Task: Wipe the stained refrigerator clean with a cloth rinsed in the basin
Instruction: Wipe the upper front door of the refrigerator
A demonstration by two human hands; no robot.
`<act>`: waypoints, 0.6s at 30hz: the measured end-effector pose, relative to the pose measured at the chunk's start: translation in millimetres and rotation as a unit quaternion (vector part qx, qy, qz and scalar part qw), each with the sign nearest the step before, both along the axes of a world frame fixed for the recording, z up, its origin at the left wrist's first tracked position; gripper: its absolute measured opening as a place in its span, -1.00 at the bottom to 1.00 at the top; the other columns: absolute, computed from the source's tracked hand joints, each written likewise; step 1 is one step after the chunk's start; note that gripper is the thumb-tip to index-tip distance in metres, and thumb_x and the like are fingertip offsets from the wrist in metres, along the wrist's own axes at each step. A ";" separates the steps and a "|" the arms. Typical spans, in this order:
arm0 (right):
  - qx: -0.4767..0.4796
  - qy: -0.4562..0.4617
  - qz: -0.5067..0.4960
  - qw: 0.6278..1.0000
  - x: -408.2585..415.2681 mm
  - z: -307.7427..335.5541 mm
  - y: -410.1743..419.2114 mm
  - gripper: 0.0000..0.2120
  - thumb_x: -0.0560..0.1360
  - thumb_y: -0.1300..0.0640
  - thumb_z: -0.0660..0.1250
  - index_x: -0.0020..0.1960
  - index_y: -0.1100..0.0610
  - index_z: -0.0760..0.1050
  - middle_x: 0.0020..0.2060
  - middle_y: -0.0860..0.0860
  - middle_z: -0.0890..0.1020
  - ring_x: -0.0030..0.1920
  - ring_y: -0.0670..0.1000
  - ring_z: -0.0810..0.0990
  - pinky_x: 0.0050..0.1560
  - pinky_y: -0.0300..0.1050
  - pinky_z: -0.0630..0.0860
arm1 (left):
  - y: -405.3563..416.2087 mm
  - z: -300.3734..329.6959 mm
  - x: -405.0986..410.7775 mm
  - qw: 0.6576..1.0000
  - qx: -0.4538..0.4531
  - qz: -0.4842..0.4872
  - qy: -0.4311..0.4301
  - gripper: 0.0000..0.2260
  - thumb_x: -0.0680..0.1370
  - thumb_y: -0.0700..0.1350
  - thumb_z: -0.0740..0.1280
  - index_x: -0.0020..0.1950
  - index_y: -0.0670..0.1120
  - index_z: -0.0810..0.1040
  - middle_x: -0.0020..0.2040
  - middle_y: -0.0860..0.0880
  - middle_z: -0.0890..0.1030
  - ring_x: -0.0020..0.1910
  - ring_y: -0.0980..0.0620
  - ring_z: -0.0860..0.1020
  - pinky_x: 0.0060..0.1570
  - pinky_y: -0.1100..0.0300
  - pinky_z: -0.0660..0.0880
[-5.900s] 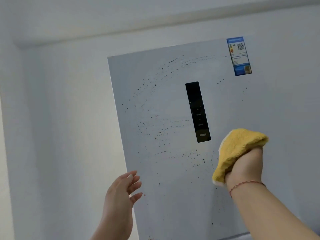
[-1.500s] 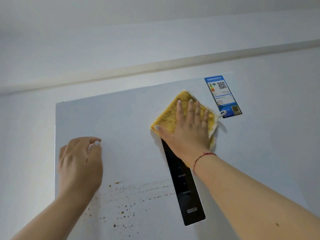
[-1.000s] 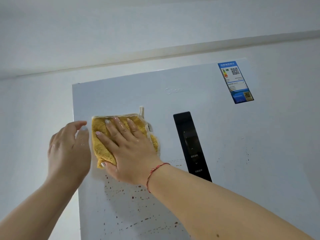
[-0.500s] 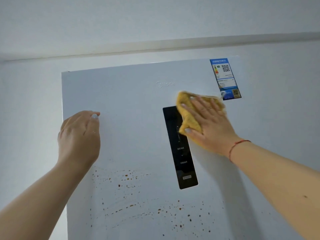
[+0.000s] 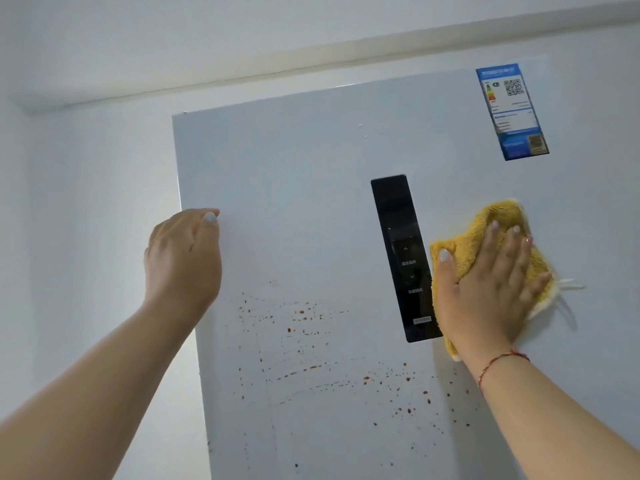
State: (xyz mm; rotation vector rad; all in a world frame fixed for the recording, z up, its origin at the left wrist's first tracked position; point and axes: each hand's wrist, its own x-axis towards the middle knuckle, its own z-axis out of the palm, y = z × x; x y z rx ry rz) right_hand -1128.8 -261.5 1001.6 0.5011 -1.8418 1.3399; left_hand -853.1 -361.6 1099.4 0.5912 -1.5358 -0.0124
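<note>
The pale grey refrigerator door (image 5: 294, 188) fills the middle of the head view. Brown stain specks (image 5: 301, 320) dot its lower half; the upper part looks clean. My right hand (image 5: 491, 292) presses a yellow cloth (image 5: 491, 220) flat against the door with straight fingers, just right of the black control panel (image 5: 398, 216). My left hand (image 5: 183, 261) holds the door's left edge, thumb on the front and fingers curled out of sight round the side. The basin is not in view.
A blue energy label (image 5: 512, 112) is stuck at the door's top right. A white wall (image 5: 86, 202) stands close on the left of the refrigerator, and a ceiling ledge (image 5: 242, 64) runs above it.
My right hand has slid the cloth downward, from level with the panel's top to its right side. The left hand keeps its hold on the door edge.
</note>
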 end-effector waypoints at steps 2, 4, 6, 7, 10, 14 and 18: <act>0.024 0.029 -0.002 0.999 23.2 1.4 -13.2 -0.23 0.49 -0.34 -0.30 0.55 0.09 -0.24 0.55 0.12 -0.13 0.54 0.11 -0.21 0.48 0.27 -0.21 | -1.5 -2.6 5.6 1.000 0.007 -0.004 -0.001 -0.70 0.65 -0.08 0.07 0.12 -0.06 0.58 0.27 0.10 0.52 0.34 0.02 0.35 0.27 0.09 0.24; 0.054 0.073 0.003 0.996 46.8 3.3 -27.5 -0.23 0.51 -0.34 -0.28 0.55 0.10 -0.23 0.55 0.14 -0.13 0.54 0.13 -0.20 0.47 0.29 -0.21 | -2.4 -5.5 12.2 1.000 0.019 -0.020 -0.013 -0.71 0.65 -0.07 0.07 0.07 -0.05 0.59 0.20 0.17 0.51 0.32 0.05 0.37 0.21 0.14 0.27; 0.087 0.115 0.009 0.989 68.2 7.0 -40.7 -0.23 0.52 -0.35 -0.25 0.56 0.10 -0.20 0.55 0.15 -0.12 0.54 0.15 -0.19 0.46 0.31 -0.21 | -3.8 -8.2 17.9 0.998 0.029 -0.044 -0.027 -0.72 0.65 -0.05 0.07 -0.01 0.01 0.58 0.13 0.24 0.48 0.28 0.11 0.39 0.14 0.18 0.27; 0.103 0.132 0.012 0.986 78.3 9.8 -46.7 -0.23 0.52 -0.35 -0.25 0.56 0.10 -0.19 0.54 0.16 -0.12 0.54 0.16 -0.19 0.45 0.32 -0.20 | -5.5 -9.4 21.2 0.998 0.030 -0.052 -0.031 -0.72 0.65 -0.04 0.07 -0.01 0.05 0.57 0.12 0.24 0.47 0.27 0.13 0.40 0.13 0.20 0.26; 0.150 0.174 0.021 0.973 106.2 19.3 -60.2 -0.24 0.51 -0.36 -0.29 0.56 0.09 -0.22 0.54 0.16 -0.15 0.53 0.18 -0.23 0.44 0.35 -0.20 | -15.0 -13.5 31.7 0.997 0.031 -0.065 -0.032 -0.69 0.66 -0.02 0.06 0.12 0.03 0.60 0.16 0.20 0.50 0.28 0.14 0.41 0.14 0.22 0.26; 0.212 0.250 0.043 0.944 134.4 30.6 -72.1 -0.26 0.48 -0.38 -0.40 0.52 0.01 -0.39 0.52 0.11 -0.30 0.49 0.15 -0.39 0.43 0.33 -0.28 | -25.6 -19.0 40.8 0.996 0.037 -0.079 -0.031 -0.69 0.65 0.01 0.07 0.21 0.06 0.57 0.24 0.16 0.53 0.31 0.13 0.40 0.20 0.22 0.28; 0.231 0.312 0.076 0.918 157.8 37.8 -84.4 -0.32 0.53 -0.34 -0.32 0.54 -0.05 -0.30 0.54 0.07 -0.23 0.51 0.12 -0.36 0.42 0.30 -0.34 | -30.6 -23.2 44.6 0.996 0.034 -0.082 -0.025 -0.69 0.65 0.02 0.08 0.23 0.07 0.57 0.22 0.18 0.54 0.27 0.16 0.42 0.18 0.23 0.28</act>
